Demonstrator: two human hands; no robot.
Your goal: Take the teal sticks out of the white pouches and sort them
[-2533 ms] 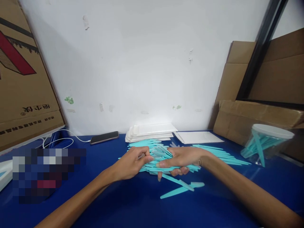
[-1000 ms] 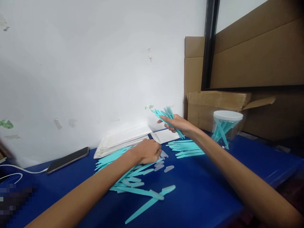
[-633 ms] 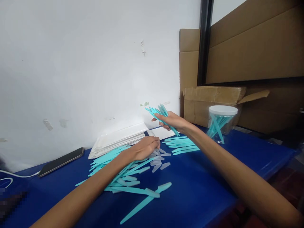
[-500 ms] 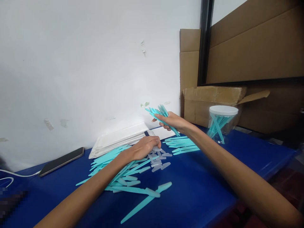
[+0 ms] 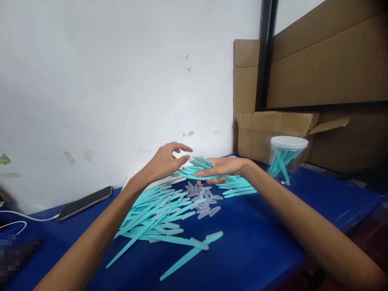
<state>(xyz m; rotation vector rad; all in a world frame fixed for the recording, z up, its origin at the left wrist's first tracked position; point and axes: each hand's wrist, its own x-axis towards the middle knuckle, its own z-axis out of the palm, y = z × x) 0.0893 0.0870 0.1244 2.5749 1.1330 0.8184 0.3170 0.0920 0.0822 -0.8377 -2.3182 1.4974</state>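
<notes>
My right hand (image 5: 226,167) is wrapped round a bundle of turquoise sticks (image 5: 200,162), held above the table. To its left, my left hand (image 5: 169,159) is raised with thumb and fingers apart and nothing between them. Small clear caps (image 5: 204,200) lie loose in the middle of the blue table. Left of them spreads a pile of turquoise sticks (image 5: 151,218), many with clear caps on their ends. More turquoise sticks (image 5: 239,186) lie side by side below and right of my right hand, partly hidden by it.
A clear jar (image 5: 289,142) with a white lid holds turquoise sticks at the right, before an open cardboard box (image 5: 257,129). A phone (image 5: 85,203) on a white cable lies at the left. White packets (image 5: 166,182) lie against the wall.
My left hand has lifted off the clear caps and moved up and left, its fingers now apart. My right hand has come lower with the bundle, which now lies flatter.
</notes>
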